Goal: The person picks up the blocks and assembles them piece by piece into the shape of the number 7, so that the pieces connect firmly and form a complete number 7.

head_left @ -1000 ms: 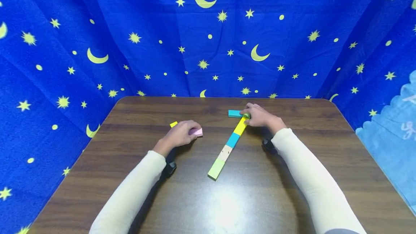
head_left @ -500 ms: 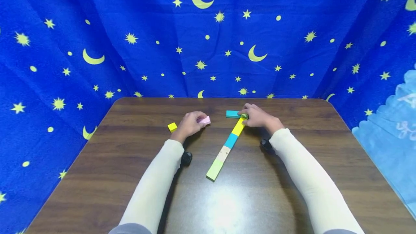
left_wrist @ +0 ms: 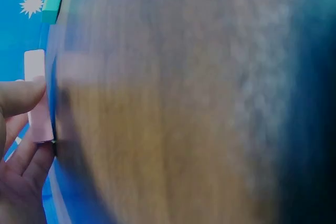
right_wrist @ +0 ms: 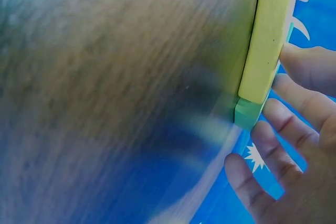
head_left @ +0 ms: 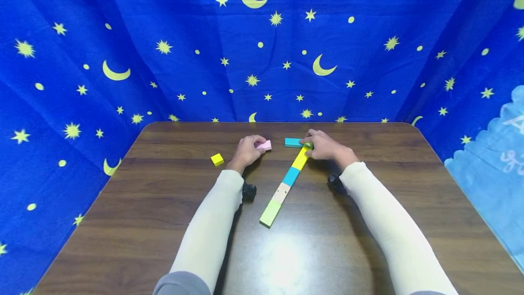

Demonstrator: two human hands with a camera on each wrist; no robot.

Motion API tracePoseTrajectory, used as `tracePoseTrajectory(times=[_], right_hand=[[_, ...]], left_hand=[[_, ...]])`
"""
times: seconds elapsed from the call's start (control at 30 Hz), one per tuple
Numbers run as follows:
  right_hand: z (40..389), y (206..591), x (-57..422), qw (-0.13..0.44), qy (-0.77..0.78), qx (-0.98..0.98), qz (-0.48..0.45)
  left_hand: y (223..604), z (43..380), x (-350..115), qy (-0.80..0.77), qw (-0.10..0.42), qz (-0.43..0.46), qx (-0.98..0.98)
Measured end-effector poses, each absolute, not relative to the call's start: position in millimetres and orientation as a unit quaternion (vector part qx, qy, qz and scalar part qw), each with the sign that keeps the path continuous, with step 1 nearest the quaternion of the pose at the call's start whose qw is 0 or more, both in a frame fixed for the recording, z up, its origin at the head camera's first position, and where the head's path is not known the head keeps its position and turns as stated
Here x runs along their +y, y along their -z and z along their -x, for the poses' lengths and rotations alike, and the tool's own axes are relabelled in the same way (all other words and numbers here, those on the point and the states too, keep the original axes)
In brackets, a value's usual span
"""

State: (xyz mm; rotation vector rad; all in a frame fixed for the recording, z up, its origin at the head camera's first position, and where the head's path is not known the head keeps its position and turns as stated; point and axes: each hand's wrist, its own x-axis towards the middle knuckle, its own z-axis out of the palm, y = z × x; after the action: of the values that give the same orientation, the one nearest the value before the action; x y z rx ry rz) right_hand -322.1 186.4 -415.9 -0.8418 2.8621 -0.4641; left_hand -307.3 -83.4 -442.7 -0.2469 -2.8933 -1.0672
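My left hand (head_left: pixel 246 150) holds a pink block (head_left: pixel 264 145) between thumb and fingers, left of a teal block (head_left: pixel 292 142); a small gap separates the two. In the left wrist view the pink block (left_wrist: pixel 37 98) is seen along its length. At the top end of a slanting row, my right hand (head_left: pixel 322 144) has its thumb and fingers about a green block (head_left: pixel 308 145), partly hidden. Below it the row runs through a yellow block (head_left: pixel 300 159), a blue block (head_left: pixel 291 176), a pale wood block (head_left: pixel 282 191) and a light green block (head_left: pixel 270 213).
A loose yellow block (head_left: pixel 217 160) lies left of my left hand. The brown wooden table (head_left: pixel 163 222) carries everything, and its far edge meets a blue curtain (head_left: pixel 204 76) with moons and stars. Both wrists wear dark cameras.
My left hand has carried the pink block right and away from me, toward the teal block, uncovering the loose yellow block. My right hand stays at the green block.
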Motion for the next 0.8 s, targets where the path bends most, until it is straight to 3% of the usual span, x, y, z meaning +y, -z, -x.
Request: tracePoseTrajectory(times=[0.8], right_hand=[[320, 415, 187, 0.070, 0.151, 0.948, 0.273]], left_hand=[[450, 322, -51, 0.333, 0.035, 0.094, -0.938]])
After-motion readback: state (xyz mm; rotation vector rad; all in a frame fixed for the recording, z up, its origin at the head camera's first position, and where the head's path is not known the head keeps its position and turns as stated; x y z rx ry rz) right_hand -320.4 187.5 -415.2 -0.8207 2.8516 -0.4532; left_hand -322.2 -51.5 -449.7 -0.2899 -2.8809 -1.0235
